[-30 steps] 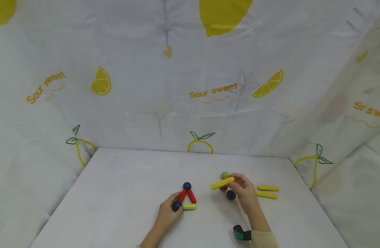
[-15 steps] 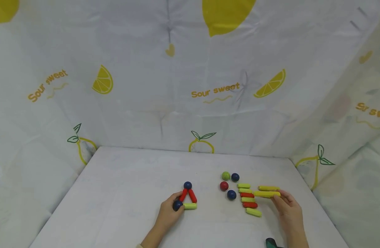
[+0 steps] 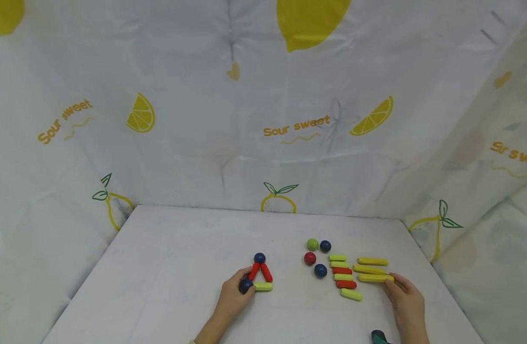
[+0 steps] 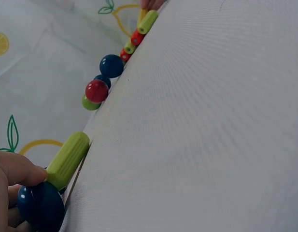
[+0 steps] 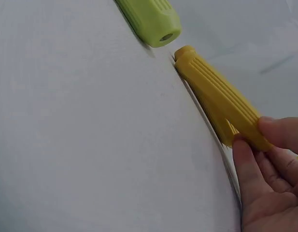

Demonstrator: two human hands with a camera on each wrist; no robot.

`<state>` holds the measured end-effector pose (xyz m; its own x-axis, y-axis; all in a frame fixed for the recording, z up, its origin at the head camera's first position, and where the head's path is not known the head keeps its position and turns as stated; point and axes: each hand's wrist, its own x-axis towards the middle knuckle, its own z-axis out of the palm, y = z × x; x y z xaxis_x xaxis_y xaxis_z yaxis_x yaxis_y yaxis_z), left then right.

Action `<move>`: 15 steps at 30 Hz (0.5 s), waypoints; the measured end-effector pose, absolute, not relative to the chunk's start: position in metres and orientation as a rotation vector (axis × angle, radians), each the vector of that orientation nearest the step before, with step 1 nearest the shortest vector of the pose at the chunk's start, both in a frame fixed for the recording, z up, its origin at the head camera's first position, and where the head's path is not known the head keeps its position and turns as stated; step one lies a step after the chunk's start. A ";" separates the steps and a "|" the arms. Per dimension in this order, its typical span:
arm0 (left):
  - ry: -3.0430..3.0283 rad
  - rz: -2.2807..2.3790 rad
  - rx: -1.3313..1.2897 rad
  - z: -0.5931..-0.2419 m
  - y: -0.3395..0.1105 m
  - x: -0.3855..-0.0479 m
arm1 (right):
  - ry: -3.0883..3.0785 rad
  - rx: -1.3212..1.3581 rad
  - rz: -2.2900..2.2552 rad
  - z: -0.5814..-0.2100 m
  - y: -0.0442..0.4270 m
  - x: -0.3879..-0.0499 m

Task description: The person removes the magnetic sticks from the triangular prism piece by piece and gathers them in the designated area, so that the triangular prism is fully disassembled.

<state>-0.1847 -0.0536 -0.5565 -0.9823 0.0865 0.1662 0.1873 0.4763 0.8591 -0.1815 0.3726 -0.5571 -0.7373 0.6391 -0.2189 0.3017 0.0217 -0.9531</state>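
My left hand (image 3: 232, 297) pinches a dark blue ball (image 3: 246, 285) at the lower left corner of a small triangle. Two red sticks (image 3: 266, 273) run up from the base to another blue ball (image 3: 259, 258), and a lime stick (image 3: 263, 286) extends right from the held ball. On the right, my right hand (image 3: 406, 302) pinches the right end of a yellow stick (image 3: 375, 278), just below two other yellow sticks (image 3: 373, 261). In the right wrist view the held yellow stick (image 5: 221, 92) lies between thumb and fingers, its near end tilted up.
Between the hands lie a green ball (image 3: 312, 244), a red ball (image 3: 310, 258) and two blue balls (image 3: 320, 271). A column of short lime and red sticks (image 3: 346, 284) stands right of them. A dark green and black object (image 3: 378, 337) shows at the bottom edge.
My right hand carried a yellow stick rightward from near the balls to the yellow sticks, then slightly down toward me. My left hand has stayed on the blue ball.
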 end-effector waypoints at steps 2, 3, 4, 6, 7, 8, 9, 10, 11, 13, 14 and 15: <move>-2.613 -1.536 -0.248 -0.556 -0.054 -0.184 | -2.189 -0.999 1.593 -0.559 0.374 -0.183; -2.615 -1.530 -0.251 -0.556 -0.054 -0.184 | -2.255 -1.012 1.506 -0.560 0.374 -0.183; -2.614 -1.524 -0.254 -0.556 -0.054 -0.184 | -2.294 -1.014 1.437 -0.561 0.374 -0.183; -2.616 -1.510 -0.262 -0.556 -0.053 -0.184 | -2.340 -1.006 1.335 -0.563 0.372 -0.185; -2.615 -1.509 -0.261 -0.556 -0.053 -0.184 | -2.354 -1.000 1.299 -0.563 0.371 -0.185; -2.615 -1.508 -0.259 -0.556 -0.053 -0.184 | -2.364 -0.991 1.270 -0.563 0.371 -0.186; -2.617 -1.507 -0.256 -0.556 -0.053 -0.184 | -2.374 -0.985 1.244 -0.563 0.370 -0.186; -2.616 -1.505 -0.257 -0.556 -0.053 -0.184 | -2.383 -0.971 1.219 -0.562 0.369 -0.186; -2.617 -1.506 -0.256 -0.556 -0.054 -0.184 | -2.396 -0.959 1.190 -0.562 0.368 -0.186; -2.609 -1.510 -0.265 -0.557 -0.054 -0.184 | -2.415 -0.936 1.155 -0.561 0.367 -0.186; -2.605 -1.511 -0.274 -0.558 -0.054 -0.184 | -2.425 -0.930 1.140 -0.561 0.366 -0.185; -2.599 -1.513 -0.283 -0.558 -0.055 -0.185 | -2.428 -0.919 1.138 -0.561 0.366 -0.185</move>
